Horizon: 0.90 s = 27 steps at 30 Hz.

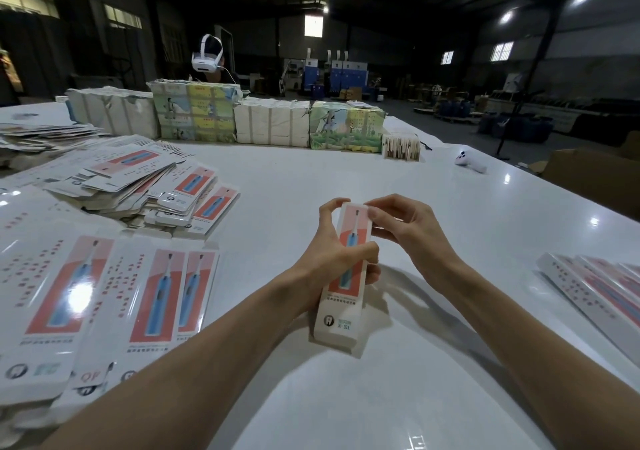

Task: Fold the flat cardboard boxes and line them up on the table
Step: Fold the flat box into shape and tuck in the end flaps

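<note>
Left hand (pixel 329 252) grips the toothbrush box (pixel 337 318) round its middle, and right hand (pixel 412 231) pinches its top end. I see it tilted over the white table (pixel 311 179). Flat box piles (pixel 104 293) lie left, wrapped bundles (pixel 270 120) line the far edge, folded boxes (pixel 588 287) sit right, and a white controller (pixel 471 164) lies beyond.

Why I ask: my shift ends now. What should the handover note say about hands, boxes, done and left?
Left hand grips the held box around its middle; right hand pinches its far end, apparently closing the flap.
Flat blanks lie in a loose pile and a nearer spread on the table, left side.
Done: a row of boxes, seemingly folded, at the right edge.
Left: finish this box, add it to the row, fold the blanks.
</note>
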Each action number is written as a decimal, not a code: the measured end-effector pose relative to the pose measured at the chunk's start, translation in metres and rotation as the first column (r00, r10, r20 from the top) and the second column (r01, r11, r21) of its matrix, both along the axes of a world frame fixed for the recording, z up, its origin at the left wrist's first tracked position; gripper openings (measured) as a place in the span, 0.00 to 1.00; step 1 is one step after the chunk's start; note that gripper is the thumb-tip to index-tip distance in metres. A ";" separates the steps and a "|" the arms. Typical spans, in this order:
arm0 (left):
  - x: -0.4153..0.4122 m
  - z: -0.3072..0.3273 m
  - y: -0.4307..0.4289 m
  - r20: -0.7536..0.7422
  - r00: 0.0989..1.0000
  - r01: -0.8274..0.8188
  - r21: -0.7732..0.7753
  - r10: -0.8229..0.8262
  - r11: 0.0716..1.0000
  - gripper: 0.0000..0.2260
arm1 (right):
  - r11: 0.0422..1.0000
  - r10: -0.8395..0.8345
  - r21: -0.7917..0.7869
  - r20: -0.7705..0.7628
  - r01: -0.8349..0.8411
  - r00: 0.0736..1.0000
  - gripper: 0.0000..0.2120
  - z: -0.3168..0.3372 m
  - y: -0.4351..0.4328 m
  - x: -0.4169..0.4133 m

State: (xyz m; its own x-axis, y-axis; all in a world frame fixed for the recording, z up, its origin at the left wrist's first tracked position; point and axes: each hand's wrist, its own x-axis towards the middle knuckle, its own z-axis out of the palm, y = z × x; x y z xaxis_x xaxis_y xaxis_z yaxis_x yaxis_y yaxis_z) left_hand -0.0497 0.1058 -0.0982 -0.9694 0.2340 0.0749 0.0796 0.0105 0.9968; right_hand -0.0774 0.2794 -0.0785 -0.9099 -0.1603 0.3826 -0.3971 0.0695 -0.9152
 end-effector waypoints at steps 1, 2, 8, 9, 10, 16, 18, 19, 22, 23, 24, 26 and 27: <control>0.000 0.000 0.000 0.011 1.000 0.002 0.024 -0.002 1.000 0.40 | 1.000 0.004 -0.009 0.006 -0.004 1.000 0.07 -0.001 -0.001 0.000; 0.001 0.000 0.000 0.028 1.000 0.006 0.057 -0.008 0.998 0.41 | 1.000 0.003 -0.011 0.014 -0.003 1.000 0.08 -0.001 -0.001 0.000; 0.000 0.004 0.011 0.148 0.988 -0.087 0.348 0.037 0.933 0.34 | 0.958 -0.152 0.219 -0.159 0.185 0.975 0.12 -0.006 -0.003 -0.004; -0.001 0.006 0.012 0.159 0.985 -0.126 0.375 0.070 0.919 0.29 | 0.937 -0.169 0.266 -0.214 0.224 0.962 0.10 -0.007 -0.003 -0.005; 0.000 0.007 0.012 0.167 0.981 -0.159 0.404 0.098 0.901 0.25 | 0.921 -0.165 0.304 -0.262 0.244 0.951 0.08 -0.008 -0.004 -0.004; 0.003 0.013 0.001 0.277 0.961 -0.180 0.651 -0.011 0.737 0.30 | 0.838 -0.012 0.506 -0.355 0.203 0.935 0.15 -0.008 -0.020 0.013; 0.003 0.015 -0.003 0.304 0.952 -0.199 0.700 -0.034 0.686 0.31 | 0.790 -0.003 0.584 -0.299 0.185 0.954 0.23 -0.004 -0.026 0.020; 0.004 0.016 -0.005 0.312 0.949 -0.203 0.701 -0.038 0.683 0.32 | 0.751 -0.002 0.632 -0.289 0.192 0.957 0.26 -0.003 -0.028 0.024; 0.005 0.019 -0.005 0.267 0.961 -0.137 0.669 -0.064 0.730 0.31 | 0.694 -0.049 0.680 -0.283 0.236 0.958 0.32 -0.004 -0.031 0.036; 0.006 0.020 -0.002 0.241 0.968 -0.109 0.654 -0.069 0.749 0.28 | 0.694 -0.079 0.671 -0.286 0.259 0.955 0.31 -0.004 -0.028 0.041; 0.007 0.022 0.001 0.212 0.974 -0.077 0.633 -0.077 0.770 0.26 | 0.689 -0.106 0.664 -0.303 0.290 0.947 0.29 -0.002 -0.024 0.045; 0.011 0.022 0.009 0.186 0.978 -0.029 0.556 -0.091 0.831 0.27 | 0.660 -0.153 0.660 -0.351 0.359 0.924 0.26 0.000 -0.006 0.055; 0.012 0.020 0.013 0.195 0.978 -0.032 0.493 -0.074 0.870 0.29 | 0.639 -0.180 0.664 -0.362 0.389 0.915 0.25 0.001 0.005 0.061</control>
State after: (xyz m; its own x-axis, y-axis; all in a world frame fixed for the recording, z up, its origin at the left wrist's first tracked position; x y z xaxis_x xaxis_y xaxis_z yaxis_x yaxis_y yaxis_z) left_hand -0.0373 0.1186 -0.0779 -0.9710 0.2388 -0.0106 -0.1283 -0.4833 0.8660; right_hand -0.0167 0.2842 -0.0778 -0.8517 -0.2245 0.4735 -0.4385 0.8001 -0.4094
